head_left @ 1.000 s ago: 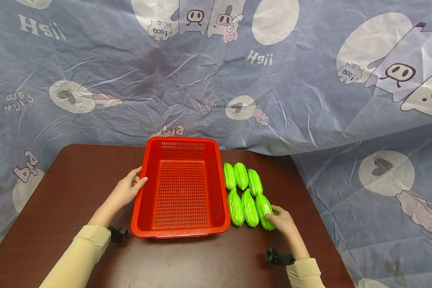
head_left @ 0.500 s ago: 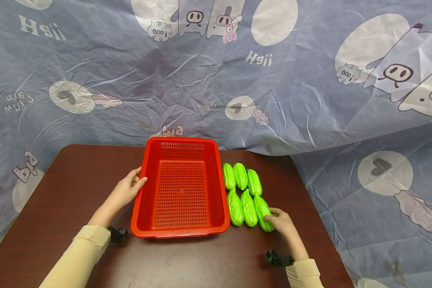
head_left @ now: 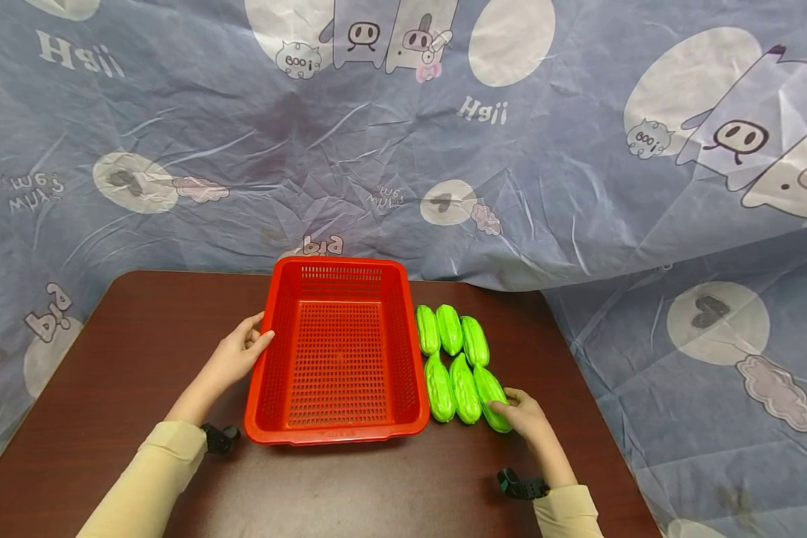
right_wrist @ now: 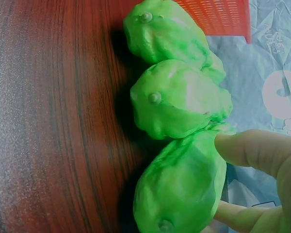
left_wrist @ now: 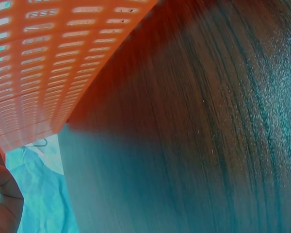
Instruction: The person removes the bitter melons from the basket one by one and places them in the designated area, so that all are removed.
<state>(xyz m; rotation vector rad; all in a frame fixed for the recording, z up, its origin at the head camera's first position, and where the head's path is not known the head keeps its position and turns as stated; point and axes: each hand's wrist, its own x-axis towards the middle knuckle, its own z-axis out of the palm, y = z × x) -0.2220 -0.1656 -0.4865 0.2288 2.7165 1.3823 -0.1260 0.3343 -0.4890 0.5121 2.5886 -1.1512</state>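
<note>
The red plastic basket (head_left: 339, 433) stands on the table with its slotted floor bare. My left hand (head_left: 238, 351) holds its left rim, thumb on top and fingers against the outside wall. In the left wrist view only part of that hand (left_wrist: 2, 194) shows, below the basket's slotted wall (left_wrist: 53, 58). Several bright green, bumpy bitter melons lie right of the basket in two rows of three. My right hand (head_left: 526, 415) grips the near-right bitter melon (head_left: 491, 392). In the right wrist view the thumb (right_wrist: 252, 150) rests on that melon (right_wrist: 184, 184), with fingers at its side.
Close beside the held one lie the other near-row bitter melons (head_left: 466, 392) (head_left: 440, 390). Behind them is the far row, including a melon (head_left: 474, 342) at its right end. The dark brown table (head_left: 161, 336) ends at a patterned blue-grey cloth (head_left: 242, 134).
The near-right bitter melon has shifted slightly left and turned a little under my right hand. The right hand moved slightly with it. My left hand and the basket have stayed in place.
</note>
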